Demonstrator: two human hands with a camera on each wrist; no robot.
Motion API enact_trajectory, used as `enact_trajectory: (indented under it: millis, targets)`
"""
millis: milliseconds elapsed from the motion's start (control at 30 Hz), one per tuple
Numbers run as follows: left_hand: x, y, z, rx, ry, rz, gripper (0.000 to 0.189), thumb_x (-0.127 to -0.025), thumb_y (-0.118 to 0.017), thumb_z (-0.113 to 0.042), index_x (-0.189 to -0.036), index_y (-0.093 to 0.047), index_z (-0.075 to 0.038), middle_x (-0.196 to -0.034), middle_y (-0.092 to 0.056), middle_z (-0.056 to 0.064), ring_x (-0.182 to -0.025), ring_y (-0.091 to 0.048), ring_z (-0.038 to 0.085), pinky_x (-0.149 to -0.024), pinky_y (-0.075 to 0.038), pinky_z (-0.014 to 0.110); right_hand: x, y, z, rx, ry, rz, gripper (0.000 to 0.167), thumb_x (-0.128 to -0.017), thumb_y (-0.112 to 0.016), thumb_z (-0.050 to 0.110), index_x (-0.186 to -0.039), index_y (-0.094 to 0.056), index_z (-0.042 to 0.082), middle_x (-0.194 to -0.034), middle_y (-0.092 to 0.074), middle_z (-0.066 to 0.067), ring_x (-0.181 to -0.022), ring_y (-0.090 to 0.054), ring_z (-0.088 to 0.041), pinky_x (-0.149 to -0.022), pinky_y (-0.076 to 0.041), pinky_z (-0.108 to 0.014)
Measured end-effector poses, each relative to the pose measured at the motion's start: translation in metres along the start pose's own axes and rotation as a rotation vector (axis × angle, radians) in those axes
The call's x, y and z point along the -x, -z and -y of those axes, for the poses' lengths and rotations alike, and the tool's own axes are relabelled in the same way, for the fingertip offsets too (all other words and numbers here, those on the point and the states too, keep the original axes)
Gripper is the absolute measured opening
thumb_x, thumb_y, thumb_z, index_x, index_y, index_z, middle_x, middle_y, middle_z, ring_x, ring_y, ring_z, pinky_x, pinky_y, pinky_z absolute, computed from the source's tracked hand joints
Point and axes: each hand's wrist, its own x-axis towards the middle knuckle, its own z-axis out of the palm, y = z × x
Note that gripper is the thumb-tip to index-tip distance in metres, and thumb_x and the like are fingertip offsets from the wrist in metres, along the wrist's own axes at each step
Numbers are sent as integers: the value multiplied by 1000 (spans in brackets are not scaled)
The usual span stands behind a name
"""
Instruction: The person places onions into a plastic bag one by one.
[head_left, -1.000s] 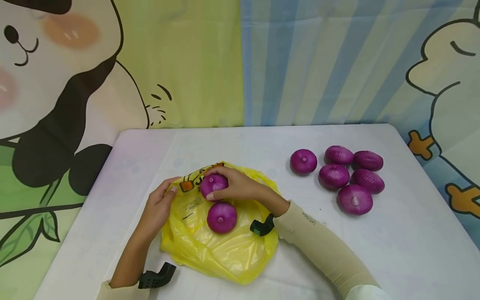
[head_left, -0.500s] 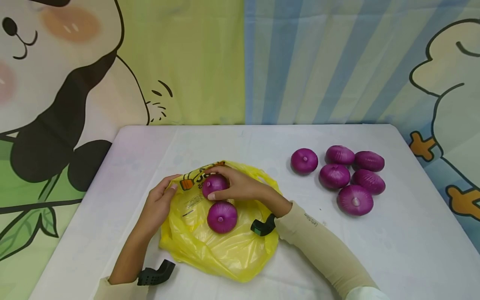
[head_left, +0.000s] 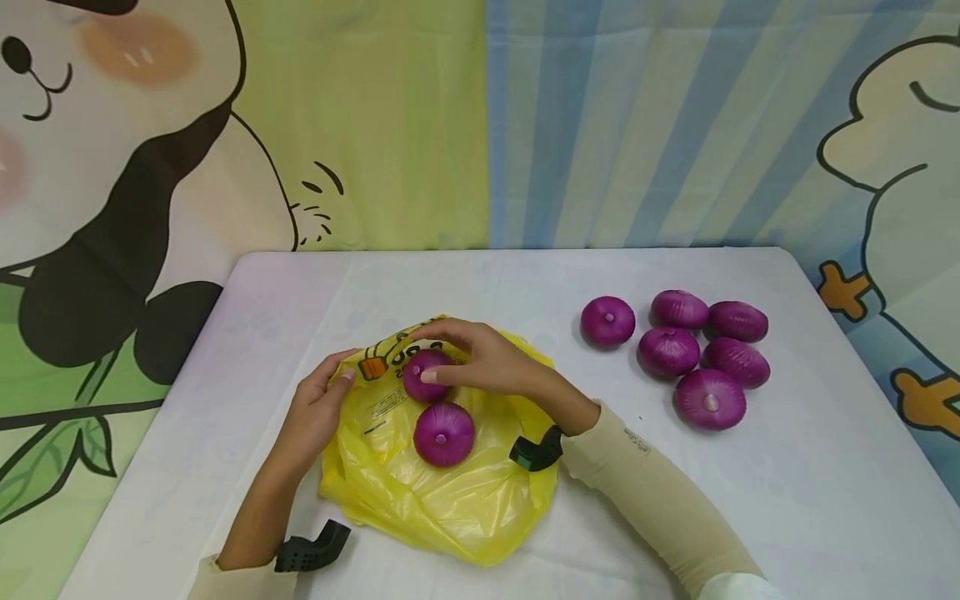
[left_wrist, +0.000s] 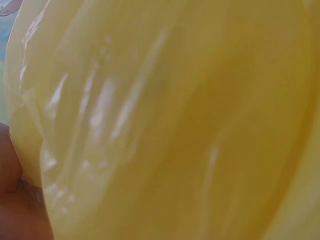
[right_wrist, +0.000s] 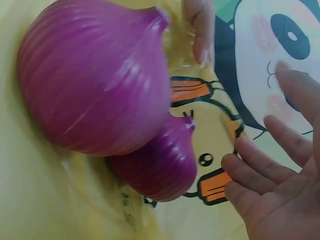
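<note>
A yellow plastic bag (head_left: 480, 508) with a cartoon print lies on the table, and two purple onions rest in it. My left hand (head_left: 318, 412) pinches the bag's left edge between thumb and fingers. The left wrist view is mostly filled by the bag (left_wrist: 165, 120), with part of that hand at its left edge. Over the farther onion (head_left: 422, 380), my right hand (head_left: 491, 358) is spread with nothing in it. The right wrist view shows its fingers apart from that onion (right_wrist: 165, 167). The nearer onion (right_wrist: 95, 75) fills that view's upper left.
Several more onions (head_left: 709, 400) stand grouped on the right side of the white table (head_left: 300, 308), one (head_left: 607, 322) slightly apart to their left. Behind the table hangs a curtain (head_left: 375, 125) with cartoon animals.
My right hand has let go of the farther onion and moved slightly up and right, its fingers opening. The left hand keeps its hold on the bag.
</note>
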Motion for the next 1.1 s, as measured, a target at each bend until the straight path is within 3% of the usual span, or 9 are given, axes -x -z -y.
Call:
enact_trajectory:
  millis: [233,533,733,867,1100]
  targets:
    - [0,1,0,-19,8,-5,40,-106,-39,-29,-141,-47,-12,-138,-51,9,-126,-43,18,-93,-36,12,6,7,6,-7,43,-97,40,-91,-67,4,-129,-56,-2,-128,-58,-18,-123,-52,-17,-107,-34,-30]
    - [0,1,-1,-16,15,-6,40,-106,-40,-30,-140,-48,-10,-137,-51,10,-125,-43,18,-94,-35,13,13,25,11,-40,114,-170,36,-92,-65,-1,-127,-58,-5,-123,-60,-22,-118,-57,-25,-104,-40,-41]
    - [0,0,-2,-36,24,-13,40,-106,-40,-31,-140,-49,-11,-137,-51,8,-126,-42,18,-103,-33,29,21,45,14,-29,110,-230,36,-93,-63,-1,-128,-57,-7,-124,-60,-20,-118,-56,-28,-102,-42,-39]
    - [0,0,-2,-34,33,-13,40,-106,-41,-31,-140,-48,-11,-138,-51,9,-126,-42,18,-104,-33,31,31,59,12,-6,88,-259,36,-93,-63,1,-129,-57,-7,-127,-58,-23,-119,-56,-27,-102,-42,-38]
    - [0,-2,-1,-22,35,-13,41,-106,-41,-31,-139,-48,-9,-137,-51,10,-128,-41,20,-108,-29,41,52,85,10,-10,82,-396,40,-94,-66,10,-129,-57,-5,-126,-58,-24,-119,-54,-36,-101,-42,-34]
